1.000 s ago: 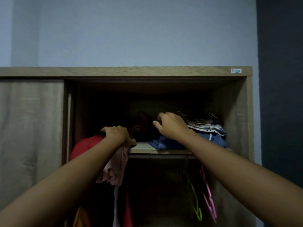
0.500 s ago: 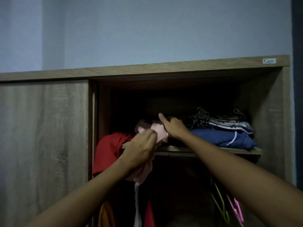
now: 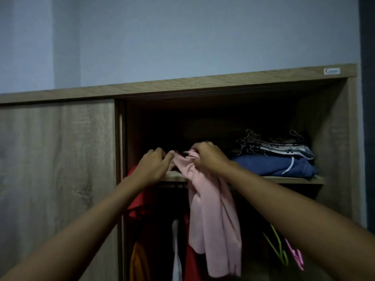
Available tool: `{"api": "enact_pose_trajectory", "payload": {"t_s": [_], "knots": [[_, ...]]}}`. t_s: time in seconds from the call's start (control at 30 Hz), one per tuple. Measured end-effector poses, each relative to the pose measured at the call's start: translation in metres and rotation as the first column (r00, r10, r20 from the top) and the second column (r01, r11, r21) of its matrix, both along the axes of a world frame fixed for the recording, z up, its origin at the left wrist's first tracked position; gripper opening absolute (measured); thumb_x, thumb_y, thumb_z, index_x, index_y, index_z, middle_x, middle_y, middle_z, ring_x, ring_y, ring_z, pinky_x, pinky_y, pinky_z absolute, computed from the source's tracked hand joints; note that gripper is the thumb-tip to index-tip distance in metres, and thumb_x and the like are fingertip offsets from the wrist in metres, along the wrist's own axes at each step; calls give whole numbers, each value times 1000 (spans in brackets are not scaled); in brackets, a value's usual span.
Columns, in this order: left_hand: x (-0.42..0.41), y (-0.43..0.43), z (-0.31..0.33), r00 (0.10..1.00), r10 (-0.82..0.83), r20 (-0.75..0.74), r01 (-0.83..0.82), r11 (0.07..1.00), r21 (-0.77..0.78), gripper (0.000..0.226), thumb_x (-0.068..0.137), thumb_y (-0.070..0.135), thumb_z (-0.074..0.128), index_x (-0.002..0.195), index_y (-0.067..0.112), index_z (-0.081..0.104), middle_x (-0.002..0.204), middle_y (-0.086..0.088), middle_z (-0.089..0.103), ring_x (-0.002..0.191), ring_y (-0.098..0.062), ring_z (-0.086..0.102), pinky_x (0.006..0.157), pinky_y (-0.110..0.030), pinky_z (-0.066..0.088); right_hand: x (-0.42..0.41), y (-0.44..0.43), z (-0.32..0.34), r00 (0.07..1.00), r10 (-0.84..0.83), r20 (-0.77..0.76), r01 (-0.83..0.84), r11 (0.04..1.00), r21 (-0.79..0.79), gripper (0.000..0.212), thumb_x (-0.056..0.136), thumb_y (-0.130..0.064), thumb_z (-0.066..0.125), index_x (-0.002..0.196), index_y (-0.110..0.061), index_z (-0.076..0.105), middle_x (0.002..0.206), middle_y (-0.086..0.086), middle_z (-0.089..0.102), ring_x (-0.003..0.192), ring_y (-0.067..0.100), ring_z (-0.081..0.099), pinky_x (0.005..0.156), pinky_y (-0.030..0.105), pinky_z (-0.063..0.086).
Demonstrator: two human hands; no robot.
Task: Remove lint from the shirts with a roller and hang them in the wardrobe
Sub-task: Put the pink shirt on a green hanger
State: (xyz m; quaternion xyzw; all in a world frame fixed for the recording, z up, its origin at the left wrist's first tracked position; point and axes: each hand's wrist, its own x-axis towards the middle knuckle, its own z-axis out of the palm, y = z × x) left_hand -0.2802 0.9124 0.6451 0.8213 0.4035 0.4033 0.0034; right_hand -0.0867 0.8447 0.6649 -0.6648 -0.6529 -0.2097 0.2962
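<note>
Your right hand (image 3: 209, 158) clutches the pink shirt (image 3: 213, 216), which drapes below the shelf (image 3: 294, 180); your left hand (image 3: 154, 165) pinches its top. Loosen either grip and it may slide down.

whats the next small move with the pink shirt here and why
Probably draw the pink shirt toward the body, clear of the shelf. The right hand bunches its top, the left hand pinches beside it, and most of it already hangs below the shelf edge.
</note>
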Motion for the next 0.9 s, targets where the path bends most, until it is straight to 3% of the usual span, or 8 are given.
{"api": "enact_pose_trajectory", "payload": {"t_s": [0.1,0.17,0.23,0.33,0.43,0.6,0.77,0.9], "knots": [[3,16,14,998,-32,-59,17,968,-251,65,102,60,33,123,9,66,108,-22,66,102,-38,65,77,-31,42,-15,-36,-6,981,120,151,-137,985,106,42,83,-21,64,126,-21,63,125,5,64,115,26,58,92,43,51],[13,15,20,997,-73,16,73,919,-388,72,97,67,39,110,3,70,98,-23,68,85,-37,69,70,-32,52,-25,-59,-21,954,204,219,-232,966,110,41,86,-29,55,124,-19,66,126,6,64,118,24,56,97,38,48],[26,11,24,998,-60,35,69,900,-431,81,89,76,44,96,0,72,85,-18,69,76,-34,69,67,-33,56,-32,-74,-40,904,294,311,-311,951,5,54,85,-38,34,120,-16,70,127,7,65,120,20,52,94,26,40],[49,0,18,995,-25,-101,-14,931,-366,67,85,65,61,101,1,70,94,-17,73,79,-34,73,61,-31,56,-21,-80,-66,818,309,486,-270,951,-150,43,91,-19,45,130,-22,64,124,0,65,117,18,49,87,23,40],[64,-5,6,990,-31,-141,0,976,-216,45,93,42,62,114,2,65,117,-23,68,100,-40,69,74,-38,58,-12,-90,-75,856,348,383,-260,929,-263,45,91,-13,60,134,-26,58,121,1,61,109,18,52,81,24,39],[51,-9,4,979,-174,-109,157,976,-150,36,87,18,63,120,4,58,122,-19,63,110,-38,61,87,-40,52,1,-108,-53,939,294,176,-262,947,-184,39,95,-46,57,132,-42,45,106,-2,69,88,11,63,78,29,53],[18,-22,-3,935,-309,-173,298,950,-87,47,80,16,76,123,10,59,103,-3,65,101,-26,61,80,-30,45,27,-85,-9,982,187,18,-188,974,129,24,89,-43,59,110,-32,55,85,-3,69,76,15,65,73,39,56],[-6,-28,-15,908,-352,-227,355,934,-32,48,74,20,75,116,7,57,99,-4,66,94,-28,63,79,-37,47,31,-43,20,992,43,-120,-34,996,77,44,89,-49,64,122,-22,56,100,-1,68,91,17,66,77,34,54]]}}
